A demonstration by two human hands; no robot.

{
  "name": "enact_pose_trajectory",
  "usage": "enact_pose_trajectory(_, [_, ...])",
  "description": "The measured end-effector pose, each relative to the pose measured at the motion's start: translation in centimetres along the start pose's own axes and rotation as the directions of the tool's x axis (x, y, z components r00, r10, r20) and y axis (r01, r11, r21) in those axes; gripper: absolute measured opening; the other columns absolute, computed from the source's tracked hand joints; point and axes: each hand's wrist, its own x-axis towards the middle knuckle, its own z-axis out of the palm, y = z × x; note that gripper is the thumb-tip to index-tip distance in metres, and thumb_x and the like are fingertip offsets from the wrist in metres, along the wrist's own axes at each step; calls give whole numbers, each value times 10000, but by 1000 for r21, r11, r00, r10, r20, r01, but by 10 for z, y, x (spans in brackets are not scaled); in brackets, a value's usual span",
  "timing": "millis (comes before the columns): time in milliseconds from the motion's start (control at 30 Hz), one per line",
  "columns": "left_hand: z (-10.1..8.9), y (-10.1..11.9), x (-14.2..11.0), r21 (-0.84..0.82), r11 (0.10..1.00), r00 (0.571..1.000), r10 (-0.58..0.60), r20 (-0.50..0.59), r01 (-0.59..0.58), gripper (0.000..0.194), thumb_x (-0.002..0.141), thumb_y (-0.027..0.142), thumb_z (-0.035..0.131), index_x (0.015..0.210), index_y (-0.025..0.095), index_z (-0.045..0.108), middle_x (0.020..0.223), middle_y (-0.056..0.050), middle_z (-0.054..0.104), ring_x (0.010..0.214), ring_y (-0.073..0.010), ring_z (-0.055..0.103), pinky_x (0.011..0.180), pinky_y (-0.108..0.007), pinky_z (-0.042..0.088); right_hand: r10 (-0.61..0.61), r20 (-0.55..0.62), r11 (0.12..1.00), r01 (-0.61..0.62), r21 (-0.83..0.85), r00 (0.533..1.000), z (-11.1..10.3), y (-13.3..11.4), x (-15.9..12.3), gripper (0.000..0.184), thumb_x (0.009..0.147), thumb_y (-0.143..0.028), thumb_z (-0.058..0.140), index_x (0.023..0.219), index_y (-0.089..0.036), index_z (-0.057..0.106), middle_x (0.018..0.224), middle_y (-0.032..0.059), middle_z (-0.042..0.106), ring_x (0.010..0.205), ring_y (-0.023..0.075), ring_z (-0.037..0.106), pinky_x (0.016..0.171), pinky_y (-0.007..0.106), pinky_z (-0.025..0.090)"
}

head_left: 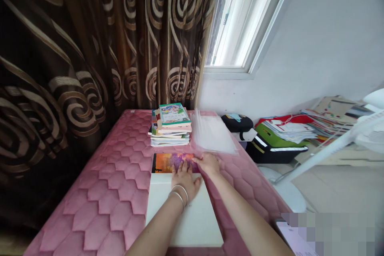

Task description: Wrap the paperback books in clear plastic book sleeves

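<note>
A book lies open on the pink quilted surface [114, 192], its orange and purple cover [168, 163] flat at the far side and a white page [192, 216] towards me. My left hand [185, 180], with bracelets at the wrist, rests flat with fingers spread across the cover's edge and the white page. My right hand [209, 163] lies on the cover's right end, fingers curled down over its edge. A stack of books [172, 126] stands just beyond, and a pile of clear plastic sheets [211, 133] lies to its right.
A brown curtain with swirl patterns [90, 48] hangs at the left and back. A window [240, 20] is at the upper right. Right of the pink surface are a black and green bag [276, 144], piled papers and books [315, 124], and a white fan [345, 140].
</note>
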Motion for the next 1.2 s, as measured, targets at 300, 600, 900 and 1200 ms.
enact_pose_trajectory(300, [2,-1,1,2,1000,1000,2,10,-2,710,886,577,245,1475,191,327,1578,-90,234,1454,-263,197,1178,-521,106,59,-145,996,-68,-62,988,9,-18,10,481,903,-550,445,911,-156,720,1013,169,714,1057,318,602,885,436,366])
enact_pose_trajectory(600, [-48,-91,17,24,994,994,104,-10,-104,440,935,274,342,1316,231,557,1461,-32,475,1376,-174,376,1162,-359,257,57,-108,996,-64,-69,993,7,-14,12,495,895,-577,441,896,-169,720,999,150,712,1040,322,596,888,460,382])
enact_pose_trajectory(900, [-37,-125,18,72,989,989,133,-70,-128,457,910,210,389,1348,248,515,1513,-10,401,1391,-159,345,1170,-334,228,-418,4,908,418,-10,908,19,-85,-26,373,967,-360,377,1197,-221,636,1352,74,565,1278,198,456,1056,277,303])
enact_pose_trajectory(1200, [-36,-129,19,87,990,992,119,-45,-115,493,928,267,370,1420,253,404,1516,-33,393,1392,-206,349,1190,-459,159,-395,197,913,408,-28,897,27,-74,-39,621,998,-446,174,1444,-62,372,1534,157,303,1447,246,202,1167,434,145])
